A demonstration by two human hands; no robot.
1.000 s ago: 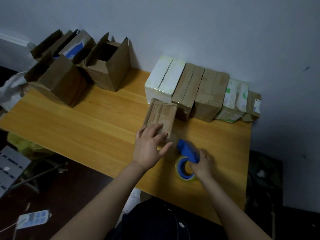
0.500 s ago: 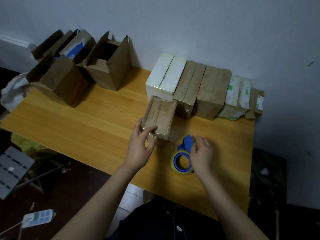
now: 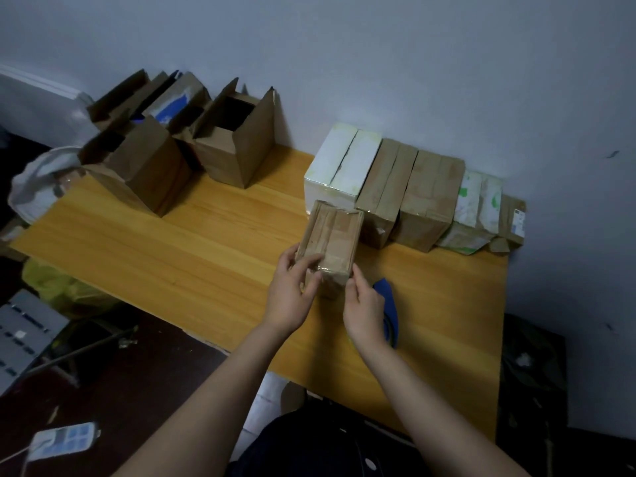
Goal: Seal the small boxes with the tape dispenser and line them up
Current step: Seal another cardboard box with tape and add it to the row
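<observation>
A small taped brown box (image 3: 332,241) stands on the wooden table (image 3: 192,242), just in front of a row of sealed boxes (image 3: 406,187) lined against the wall. My left hand (image 3: 292,290) grips the box's near left corner, thumb on its top. My right hand (image 3: 364,304) pinches the box's near right corner. The blue tape dispenser (image 3: 389,304) lies on the table behind my right hand, partly hidden by it.
Several open brown boxes (image 3: 237,142) stand at the table's back left. A white bag (image 3: 38,187) hangs off the left edge. The wall runs close behind the row. A grey device (image 3: 20,335) and a power strip (image 3: 62,438) lie on the floor.
My right hand let go of the tape dispenser and moved left to the small box. Both hands now hold the box, which has shifted slightly toward me.
</observation>
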